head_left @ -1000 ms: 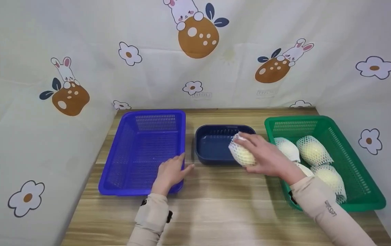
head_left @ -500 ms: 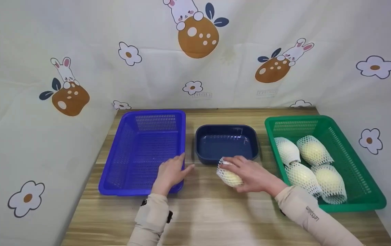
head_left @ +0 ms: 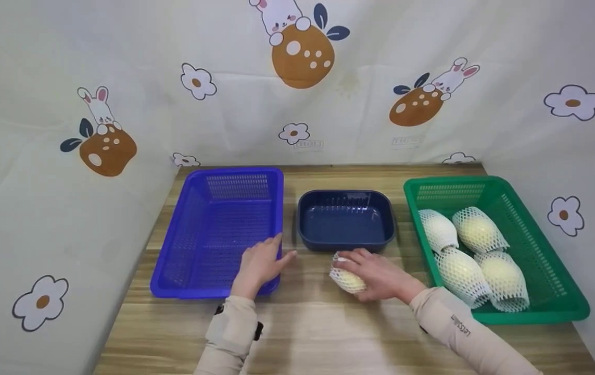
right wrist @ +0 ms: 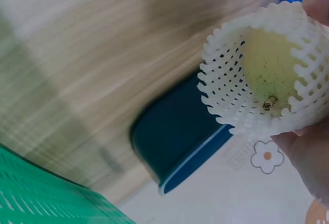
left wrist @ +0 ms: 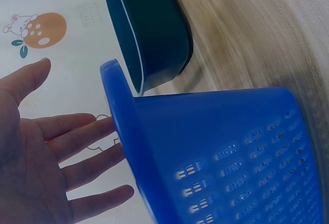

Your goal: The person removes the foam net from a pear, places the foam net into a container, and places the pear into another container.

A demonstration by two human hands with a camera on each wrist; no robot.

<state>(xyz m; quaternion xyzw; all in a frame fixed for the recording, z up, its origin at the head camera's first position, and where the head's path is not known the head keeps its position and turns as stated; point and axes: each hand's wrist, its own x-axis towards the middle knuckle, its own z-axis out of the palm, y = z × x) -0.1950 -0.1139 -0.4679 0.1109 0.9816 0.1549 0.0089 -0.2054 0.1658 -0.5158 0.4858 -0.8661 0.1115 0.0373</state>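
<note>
My right hand point(head_left: 380, 273) grips a pale yellow-green fruit point(right wrist: 267, 64) in a white foam net, low over the wooden table in front of a dark blue dish point(head_left: 346, 242). Its short stem and dark specks show through the net's open end in the right wrist view. The palm covers part of the fruit in the head view. With fingers spread and fairly straight, my left hand point(head_left: 263, 263) rests at the right rim of a blue-purple basket point(head_left: 172, 250). The left wrist view shows its fingertips right at that rim point(left wrist: 126, 106).
At the right stands a green basket point(head_left: 547, 245) with several net-wrapped fruits point(head_left: 479, 232) along its left and middle. The dish sits between the two baskets. A patterned cloth point(head_left: 359, 104) hangs behind and at both sides of the table.
My right hand has carried the netted fruit from over the dish's right side toward me and lower, close over the table. My left hand has stayed in place.
</note>
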